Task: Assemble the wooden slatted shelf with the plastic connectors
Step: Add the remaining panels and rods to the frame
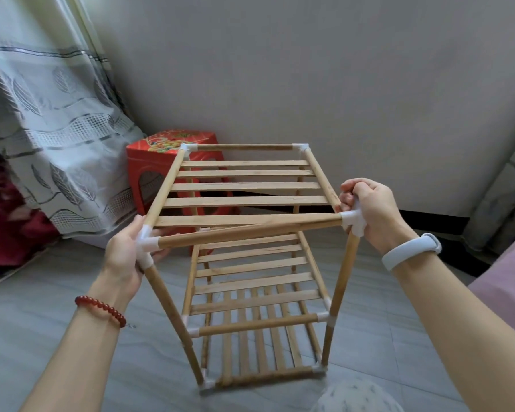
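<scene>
Shelf of pale wooden rods and flat slats (244,200), three tiers, stands upright on the grey tiled floor (57,322), near the corner where the floor meets the plain grey wall (309,69). Rods join at white plastic connectors. Top tier sits slightly askew: its near rod (250,231) slopes up from left to right. Left hand (125,251), red bead bracelet (100,309) on the wrist, wraps the near-left white plastic corner connector (146,245); grip closed around it, fingers passing behind the joint. Right hand (372,209), pale grey wristband (411,251) on the wrist, clamps the near-right white plastic corner connector (354,221) from above and outside, fingers curled tight over the top where the side rod meets it. Middle tier (253,281) and bottom tier (259,352) both have slats in place; the bottom slats run front to back, the upper two run side to side. Red patterned plastic stool (164,165) stands behind the shelf, by the wall. Sheer white leaf-print curtain (51,129) hangs at the left. Pink fabric edge (512,281) shows at the right.
</scene>
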A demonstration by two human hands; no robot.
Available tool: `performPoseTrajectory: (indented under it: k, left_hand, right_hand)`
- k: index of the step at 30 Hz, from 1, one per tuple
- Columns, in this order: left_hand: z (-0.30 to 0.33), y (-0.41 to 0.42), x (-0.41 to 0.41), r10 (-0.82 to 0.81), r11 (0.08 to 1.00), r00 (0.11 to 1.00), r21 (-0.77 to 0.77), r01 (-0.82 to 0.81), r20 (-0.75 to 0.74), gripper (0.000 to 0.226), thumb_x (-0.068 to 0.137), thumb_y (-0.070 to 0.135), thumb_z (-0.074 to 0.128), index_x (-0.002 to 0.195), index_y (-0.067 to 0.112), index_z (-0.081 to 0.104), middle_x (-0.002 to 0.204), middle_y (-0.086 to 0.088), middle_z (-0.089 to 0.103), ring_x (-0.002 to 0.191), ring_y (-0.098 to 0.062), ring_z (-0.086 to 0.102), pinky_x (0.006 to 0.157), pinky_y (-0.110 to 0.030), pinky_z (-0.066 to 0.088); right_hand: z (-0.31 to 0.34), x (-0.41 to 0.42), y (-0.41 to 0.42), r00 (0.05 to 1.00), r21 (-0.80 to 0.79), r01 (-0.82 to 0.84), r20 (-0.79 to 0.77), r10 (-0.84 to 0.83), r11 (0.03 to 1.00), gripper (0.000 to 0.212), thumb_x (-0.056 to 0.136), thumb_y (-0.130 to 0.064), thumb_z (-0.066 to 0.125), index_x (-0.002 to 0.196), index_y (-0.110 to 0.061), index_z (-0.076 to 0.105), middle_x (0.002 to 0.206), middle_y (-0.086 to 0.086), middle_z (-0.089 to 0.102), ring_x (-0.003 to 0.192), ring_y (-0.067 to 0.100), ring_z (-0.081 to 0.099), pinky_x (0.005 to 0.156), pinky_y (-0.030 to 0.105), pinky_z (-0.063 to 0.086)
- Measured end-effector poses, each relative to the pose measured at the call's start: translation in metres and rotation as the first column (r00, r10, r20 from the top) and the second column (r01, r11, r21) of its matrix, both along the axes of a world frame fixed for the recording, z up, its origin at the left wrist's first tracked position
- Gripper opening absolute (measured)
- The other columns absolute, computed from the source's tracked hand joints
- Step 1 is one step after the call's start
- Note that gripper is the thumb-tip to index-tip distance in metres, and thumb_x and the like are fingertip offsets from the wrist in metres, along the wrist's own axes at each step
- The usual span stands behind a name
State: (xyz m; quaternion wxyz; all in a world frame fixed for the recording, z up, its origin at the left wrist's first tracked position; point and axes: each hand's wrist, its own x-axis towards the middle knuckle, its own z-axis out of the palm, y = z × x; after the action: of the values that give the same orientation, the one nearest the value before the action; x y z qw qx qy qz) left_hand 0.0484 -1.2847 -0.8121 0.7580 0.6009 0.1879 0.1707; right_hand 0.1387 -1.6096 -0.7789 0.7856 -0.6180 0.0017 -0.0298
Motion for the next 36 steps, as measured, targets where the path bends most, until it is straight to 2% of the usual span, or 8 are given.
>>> performPoseTrajectory:
  k: [5, 10, 14, 17, 22, 31, 33, 36]
  left_hand:
    - [0.002, -0.004, 0.004, -0.021, 0.999, 1.000, 0.036, 0.021, -0.012, 0.032, 0.101, 0.032, 0.035, 0.095, 0.013, 0.059, 0.073, -0.003, 0.061, 0.060, -0.014, 0.055, 0.065, -0.031, 0.044]
    - [-0.002, -0.006, 0.006, 0.001, 1.000, 1.000, -0.011, 0.000, 0.009, 0.028, 0.101, 0.028, 0.035, 0.097, 0.013, 0.059, 0.079, -0.004, 0.055, 0.065, -0.014, 0.051, 0.062, -0.028, 0.042]
    - [-0.003, -0.009, 0.004, -0.023, 1.000, 1.000, -0.001, 0.023, 0.017, 0.028, 0.101, 0.023, 0.034, 0.100, 0.016, 0.061, 0.082, -0.002, 0.059, 0.070, -0.013, 0.053, 0.064, -0.027, 0.042]
    - [-0.004, -0.006, 0.003, -0.023, 1.000, 1.000, -0.002, 0.023, 0.021, 0.028, 0.101, 0.022, 0.035, 0.106, 0.015, 0.061, 0.089, -0.004, 0.062, 0.075, -0.014, 0.055, 0.068, -0.029, 0.043]
    - [-0.006, -0.001, 0.001, 0.014, 1.000, 1.000, -0.019, -0.014, 0.018, 0.027, 0.100, 0.021, 0.036, 0.103, 0.015, 0.063, 0.097, -0.005, 0.062, 0.086, -0.016, 0.056, 0.079, -0.030, 0.044]
    - [-0.001, -0.004, 0.005, 0.077, 0.997, 0.996, -0.012, -0.077, -0.040, 0.026, 0.098, 0.022, 0.042, 0.110, 0.010, 0.062, 0.089, -0.003, 0.062, 0.077, -0.013, 0.058, 0.071, -0.026, 0.044]
    - [-0.002, -0.006, 0.005, 0.143, 0.990, 0.987, -0.008, -0.144, -0.071, 0.025, 0.096, 0.021, 0.046, 0.108, 0.010, 0.064, 0.089, -0.003, 0.062, 0.077, -0.013, 0.058, 0.070, -0.026, 0.044]
    - [-0.005, -0.007, 0.008, 0.299, 0.952, 0.950, 0.093, -0.291, -0.088, 0.032, 0.094, 0.022, 0.050, 0.122, 0.009, 0.058, 0.109, -0.006, 0.059, 0.095, -0.021, 0.060, 0.082, -0.033, 0.048]
  right_hand:
    - [-0.003, 0.008, -0.001, 1.000, -0.029, 0.012, -0.010, -0.013, 1.000, 0.033, 0.094, 0.002, 0.030, 0.072, -0.009, 0.052, 0.046, -0.002, 0.042, 0.042, 0.012, 0.040, 0.051, 0.024, 0.046]
    - [-0.010, 0.007, 0.000, 0.996, -0.178, 0.083, 0.046, -0.076, 0.981, 0.034, 0.094, 0.000, 0.029, 0.073, -0.011, 0.053, 0.059, 0.003, 0.044, 0.051, 0.014, 0.043, 0.044, 0.020, 0.044]
    - [-0.014, 0.006, -0.005, 0.985, -0.385, 0.130, 0.155, -0.075, 0.914, 0.035, 0.093, -0.001, 0.029, 0.076, -0.015, 0.055, 0.073, 0.003, 0.051, 0.067, 0.014, 0.046, 0.057, 0.030, 0.042]
    - [-0.014, 0.007, -0.008, 0.992, -0.383, 0.086, 0.116, -0.045, 0.920, 0.033, 0.093, 0.000, 0.028, 0.078, -0.016, 0.054, 0.080, 0.004, 0.052, 0.074, 0.016, 0.049, 0.059, 0.032, 0.043]
    - [-0.020, 0.010, -0.005, 0.992, -0.442, 0.094, 0.112, -0.050, 0.892, 0.032, 0.094, -0.004, 0.029, 0.075, -0.015, 0.052, 0.073, 0.006, 0.051, 0.067, 0.019, 0.048, 0.054, 0.033, 0.043]
    - [-0.032, 0.013, -0.006, 0.990, -0.452, 0.127, 0.107, -0.088, 0.883, 0.033, 0.093, -0.003, 0.031, 0.070, -0.013, 0.053, 0.070, 0.008, 0.052, 0.064, 0.016, 0.047, 0.063, 0.028, 0.042]
    - [-0.033, 0.014, -0.004, 0.992, -0.438, 0.122, 0.092, -0.090, 0.891, 0.033, 0.092, -0.002, 0.031, 0.071, -0.013, 0.054, 0.071, 0.008, 0.053, 0.064, 0.016, 0.047, 0.066, 0.030, 0.043]
    - [-0.030, 0.009, -0.003, 0.999, -0.355, 0.054, 0.022, -0.050, 0.933, 0.033, 0.094, 0.000, 0.031, 0.077, -0.011, 0.057, 0.071, 0.007, 0.053, 0.065, 0.015, 0.049, 0.067, 0.027, 0.045]
